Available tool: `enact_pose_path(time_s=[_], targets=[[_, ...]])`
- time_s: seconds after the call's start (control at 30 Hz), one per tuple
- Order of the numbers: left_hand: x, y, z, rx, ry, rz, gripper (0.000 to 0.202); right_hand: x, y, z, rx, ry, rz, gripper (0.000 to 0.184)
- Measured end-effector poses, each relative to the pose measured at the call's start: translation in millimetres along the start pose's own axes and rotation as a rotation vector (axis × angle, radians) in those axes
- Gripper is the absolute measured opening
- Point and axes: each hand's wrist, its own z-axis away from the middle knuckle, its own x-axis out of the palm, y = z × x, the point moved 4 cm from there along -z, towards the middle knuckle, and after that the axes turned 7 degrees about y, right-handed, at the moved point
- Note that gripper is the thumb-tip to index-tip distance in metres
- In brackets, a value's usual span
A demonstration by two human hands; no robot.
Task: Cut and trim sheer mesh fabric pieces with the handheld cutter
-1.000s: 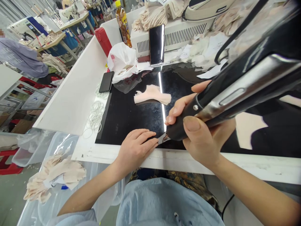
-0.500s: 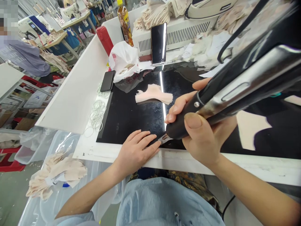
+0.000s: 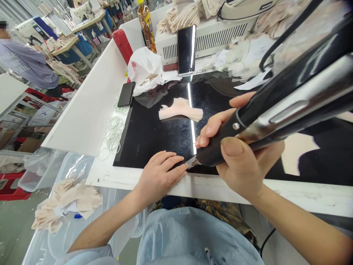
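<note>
My right hand (image 3: pixel 237 154) is closed round a long black and silver hand tool (image 3: pixel 278 106), its dark tip pressed down at the front edge of the glossy black work surface (image 3: pixel 154 136). My left hand (image 3: pixel 160 175) lies flat with fingers stretched out beside that tip, holding down a small grey scrap (image 3: pixel 191 162) under the tool. A folded pale pink fabric piece (image 3: pixel 180 109) lies farther back on the black surface, apart from both hands.
A black phone (image 3: pixel 126 94) and several white elastic rings (image 3: pixel 113 134) lie at the left. A white plastic bag (image 3: pixel 145 70), a red object (image 3: pixel 122 46), a bottle (image 3: pixel 145 24) and a white machine (image 3: pixel 209 36) stand behind. A clear bin of pink fabric (image 3: pixel 67 202) sits lower left. Another person (image 3: pixel 24 62) works far left.
The tool and my right hand have shifted slightly right and down. My left hand stays flat at the tip, fingers barely moved.
</note>
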Motion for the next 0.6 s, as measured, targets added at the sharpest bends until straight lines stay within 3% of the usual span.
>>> enact_pose_path(time_s=[0.6], targets=[[2.8, -1.5, -17.6, -0.037, -0.02, 0.02, 0.014, -0.7, 4.1, 3.2, -0.017, 0.014, -0.1, 0.033]])
